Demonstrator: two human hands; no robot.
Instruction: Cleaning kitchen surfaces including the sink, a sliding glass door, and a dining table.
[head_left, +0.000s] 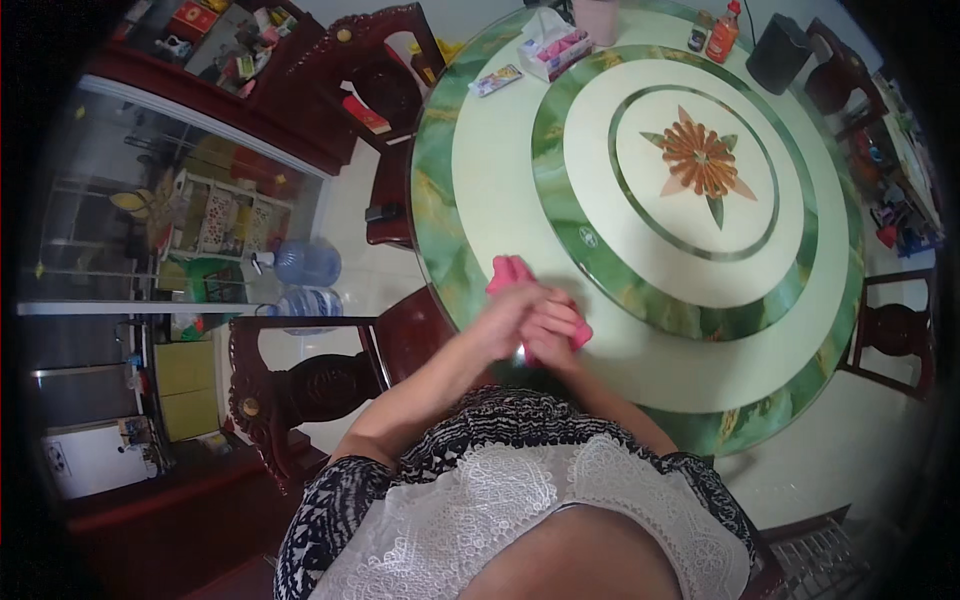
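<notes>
A bunched pink cloth (510, 271) lies between my two hands, over the near left part of the round table (476, 180). My left hand (517, 311) comes from the left, its fingers pressed over the cloth and against the other hand. From the right reaches my right hand (551, 337), closed around the cloth's lower part. Cloth sticks out above the hands and at their right side. The fingers overlap, which hides the cloth's middle.
A raised turntable (600, 157) carries a brown ornament or printed flower (701, 159). Towards the far edge stand a tissue box (555, 54), a small packet (496, 80), a red sauce bottle (723, 34) and a dark bin-like container (780, 54). Carved wooden chairs (300, 321) surround the table.
</notes>
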